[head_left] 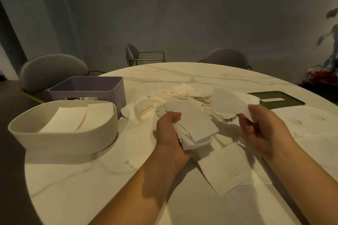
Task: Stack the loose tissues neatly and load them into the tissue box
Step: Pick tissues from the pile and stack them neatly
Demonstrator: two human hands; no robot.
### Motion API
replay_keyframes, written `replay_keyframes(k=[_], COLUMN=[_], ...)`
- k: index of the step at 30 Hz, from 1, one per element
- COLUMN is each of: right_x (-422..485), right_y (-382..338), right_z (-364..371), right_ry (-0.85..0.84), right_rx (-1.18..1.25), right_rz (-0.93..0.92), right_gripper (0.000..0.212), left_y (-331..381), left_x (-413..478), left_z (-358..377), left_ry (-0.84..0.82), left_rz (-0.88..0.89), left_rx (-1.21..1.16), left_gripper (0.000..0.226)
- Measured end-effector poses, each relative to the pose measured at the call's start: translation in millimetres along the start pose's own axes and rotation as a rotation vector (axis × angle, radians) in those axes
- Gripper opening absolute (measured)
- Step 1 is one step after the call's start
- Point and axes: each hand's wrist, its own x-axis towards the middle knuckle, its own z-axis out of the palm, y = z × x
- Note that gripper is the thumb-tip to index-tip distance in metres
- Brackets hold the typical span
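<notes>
My left hand (169,131) grips a small stack of folded white tissues (193,124) above the table, thumb on top. My right hand (261,129) pinches a single white tissue (232,101) by its lower edge, raised to the right of the stack. Behind both hands lies a loose heap of tissues (175,97) on the round marble table (91,188). One flat tissue (225,171) lies under my wrists. A cream tissue box (54,139) at the left holds folded tissues (78,117).
A purple box (109,87) stands behind the cream one. A dark green lid with a slot (281,99) lies at the right. Grey chairs (53,69) ring the table's far side. A plant (329,42) stands at the far right.
</notes>
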Motion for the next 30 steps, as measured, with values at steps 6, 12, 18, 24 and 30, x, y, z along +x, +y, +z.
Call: replay_keyframes(k=[6,12,18,24,30], right_x=[-17.9,-15.1,-15.7,-21.7,-27.5], right_y=[14.9,41.5,41.9,45.4,48.7], right_z=[2.1,5.7,2.4,-1.2,0.6], right_ry=[-0.232,-0.527,-0.598,-0.622,-0.378], right_rx=[-0.421,-0.881,-0.956,-0.938,-0.772], right_rz=[-0.643,-1.018,-0.949,-0.816,-0.650], right_gripper=[0.025,0.044,0.033,0.028,0.037], left_y=[-5.9,-7.3,-4.1,-6.5,-10.5], left_x=[-2.2,-0.7,-8.4,-9.3,-10.5], left_z=[3.3,2.5,5.0,1.6,-2.6], left_ry=[-0.051,-0.116,-0.029,0.020,0.031], left_rz=[-0.023,-0.077,0.012,0.016,0.157], left_rx=[0.075,0.083,0.155,0.105,0.054], left_gripper=[0.027,0.050,0.023,0.009,0.006])
